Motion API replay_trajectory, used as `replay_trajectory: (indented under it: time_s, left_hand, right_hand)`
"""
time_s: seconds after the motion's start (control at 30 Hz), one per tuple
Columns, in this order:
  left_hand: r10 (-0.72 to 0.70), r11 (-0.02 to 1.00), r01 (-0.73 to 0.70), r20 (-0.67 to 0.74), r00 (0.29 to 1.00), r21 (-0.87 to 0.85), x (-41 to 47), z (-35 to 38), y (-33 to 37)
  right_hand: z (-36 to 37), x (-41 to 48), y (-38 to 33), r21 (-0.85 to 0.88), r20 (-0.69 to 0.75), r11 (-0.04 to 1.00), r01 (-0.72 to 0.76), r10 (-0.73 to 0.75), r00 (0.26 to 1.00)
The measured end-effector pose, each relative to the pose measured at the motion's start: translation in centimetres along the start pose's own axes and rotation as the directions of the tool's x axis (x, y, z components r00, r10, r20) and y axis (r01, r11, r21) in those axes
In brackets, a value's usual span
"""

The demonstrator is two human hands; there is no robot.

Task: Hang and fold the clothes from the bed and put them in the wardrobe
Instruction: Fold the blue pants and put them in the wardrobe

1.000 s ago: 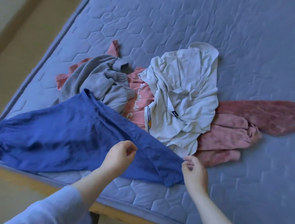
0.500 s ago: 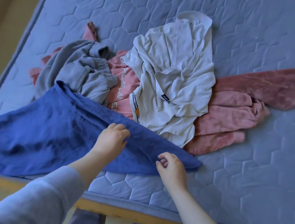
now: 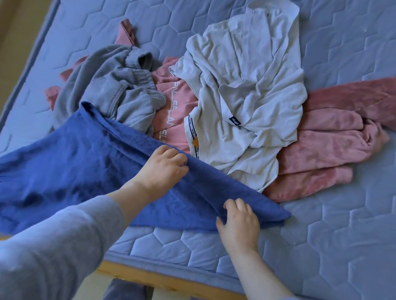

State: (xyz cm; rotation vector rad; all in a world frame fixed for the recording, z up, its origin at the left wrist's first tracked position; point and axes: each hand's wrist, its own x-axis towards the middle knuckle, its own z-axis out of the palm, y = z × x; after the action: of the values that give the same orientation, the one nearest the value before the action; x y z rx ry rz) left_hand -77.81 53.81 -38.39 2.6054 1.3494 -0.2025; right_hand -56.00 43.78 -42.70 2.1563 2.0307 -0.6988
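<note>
**Two hands get the blue cloth ready to fold**

At the far left, the blue cloth (image 3: 60,174) lies spread out on the near side of the bed (image 3: 327,243). Its left end reaches the edge of the bed. It is pulled out long and flat, I think so it can be folded neatly. Its far corner lies on the grey top (image 3: 116,89), which sits bunched up behind it. The grey top just waits there in the pile.

The left hand (image 3: 162,168) is on the far edge of the blue cloth, near the middle. Its fingers curl over that edge and grip it. I think it holds the edge so it can lift it and bring it over for a fold.

Next comes the pink shirt (image 3: 173,114) with white letters. It lies under the grey top and the white shirt (image 3: 249,87), so it is hard to take right now. The white shirt is crumpled on top of the pile.

The right hand (image 3: 238,224) sits on the right end of the blue cloth, close to its tip. Its fingers are bent on the cloth. I cannot tell if it pinches the cloth or only presses it. Either way, it seems to keep that end from sliding.

On the right, a fuzzy pink thing (image 3: 335,141) lies partly under the white shirt. The wardrobe is not in view. Nothing looks folded, so the job seems near its start.
</note>
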Motion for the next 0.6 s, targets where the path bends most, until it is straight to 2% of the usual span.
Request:
replay_trajectory:
  time_s: [0.1, 0.3, 0.4, 0.5, 0.6]
  left_hand:
    - [0.022, 1.0, -0.023, 0.015, 1.0, 0.013, 0.6, 0.2, 0.2]
    - [0.013, 1.0, -0.014, 0.043, 0.999, 0.016, 1.2, 1.2, 0.4]
    - [-0.021, 0.998, 0.022, 0.011, 1.0, -0.065, 1.4, 1.3, 0.6]
    - [-0.048, 0.988, 0.044, -0.02, 0.999, -0.148, 1.2, 1.0, 0.9]
    - [-0.082, 0.977, 0.074, -0.03, 0.996, -0.198, 1.3, 0.9, 0.9]
  right_hand:
    - [-0.1, 0.3, 0.7, -0.02, 0.034, 1.0, -0.014, 0.015, 0.999]
    - [-0.3, -0.5, 1.7, 0.132, -0.104, 0.991, 0.019, -0.005, 0.995]
    - [0.3, -0.8, 1.8, 0.13, -0.038, 0.991, -0.01, 0.015, 0.999]
    - [1.0, -0.8, 1.6, 0.027, 0.081, 0.998, -0.058, 0.056, 0.995]
    - [0.8, -0.4, 1.9, 0.068, 0.046, 0.996, -0.055, 0.052, 0.998]
